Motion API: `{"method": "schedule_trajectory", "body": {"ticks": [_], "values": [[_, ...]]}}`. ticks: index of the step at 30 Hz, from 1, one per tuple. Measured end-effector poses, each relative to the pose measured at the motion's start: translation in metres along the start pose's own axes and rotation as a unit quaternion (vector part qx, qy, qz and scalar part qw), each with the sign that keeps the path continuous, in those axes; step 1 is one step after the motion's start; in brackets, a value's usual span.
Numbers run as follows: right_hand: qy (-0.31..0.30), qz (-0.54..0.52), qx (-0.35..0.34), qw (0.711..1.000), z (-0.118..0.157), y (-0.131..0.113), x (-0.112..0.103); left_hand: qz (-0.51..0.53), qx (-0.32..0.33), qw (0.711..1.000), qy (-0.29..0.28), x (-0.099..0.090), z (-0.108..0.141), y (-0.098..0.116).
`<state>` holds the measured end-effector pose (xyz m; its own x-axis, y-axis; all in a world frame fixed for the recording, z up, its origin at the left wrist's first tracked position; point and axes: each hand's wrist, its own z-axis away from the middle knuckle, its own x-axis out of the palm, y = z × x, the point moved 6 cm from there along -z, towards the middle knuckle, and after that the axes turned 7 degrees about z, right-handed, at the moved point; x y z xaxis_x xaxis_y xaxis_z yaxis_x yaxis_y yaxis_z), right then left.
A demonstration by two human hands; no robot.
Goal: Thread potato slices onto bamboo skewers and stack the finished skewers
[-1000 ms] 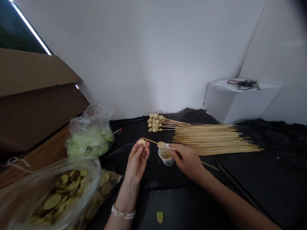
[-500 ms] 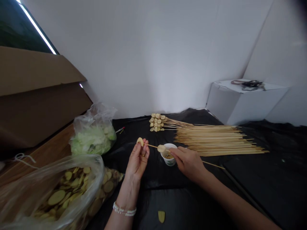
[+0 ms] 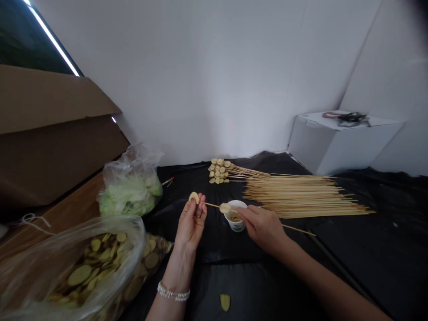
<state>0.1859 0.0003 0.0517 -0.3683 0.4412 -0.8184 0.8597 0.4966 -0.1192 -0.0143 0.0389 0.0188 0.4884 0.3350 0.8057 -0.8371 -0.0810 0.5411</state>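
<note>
Between thumb and fingers, my left hand point(image 3: 192, 223) pinches a pale yellow slice point(image 3: 194, 197) at the tip end of a thin wooden skewer point(image 3: 297, 230). My right hand point(image 3: 265, 226) is closed on the same skewer farther right. Another round slice point(image 3: 225, 208) is threaded on it between my hands. Just behind the skewer stands a white cup point(image 3: 237, 225) with small pieces inside. Beyond, skewers with slices point(image 3: 217, 171) on their ends lie beside a wide pile of bare skewers point(image 3: 301, 194).
An open plastic bag of slices point(image 3: 137, 227) fills the lower left, with a bag of pale green pieces point(image 3: 130, 194) behind it. One loose slice point(image 3: 225, 302) lies near the front. A white box point(image 3: 341, 145) stands back right, a cardboard box point(image 3: 56, 151) left.
My left hand and its slice have shifted very slightly left. The skewer's far end reaches slightly farther right. Both hands keep their hold.
</note>
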Motion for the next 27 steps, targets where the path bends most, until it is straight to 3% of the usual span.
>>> {"method": "schedule_trajectory", "body": {"ticks": [17, 27], "values": [[0.025, 0.091, -0.034, 0.995, 0.0014, -0.0048, -0.0014, -0.062, 0.051, 0.997, -0.023, -0.0037, -0.0015, 0.0033], [-0.057, 0.046, 0.008, 0.997, 0.0028, -0.0041, 0.0067, -0.081, 0.063, 0.994, -0.030, -0.0037, 0.0006, -0.0024]]}}
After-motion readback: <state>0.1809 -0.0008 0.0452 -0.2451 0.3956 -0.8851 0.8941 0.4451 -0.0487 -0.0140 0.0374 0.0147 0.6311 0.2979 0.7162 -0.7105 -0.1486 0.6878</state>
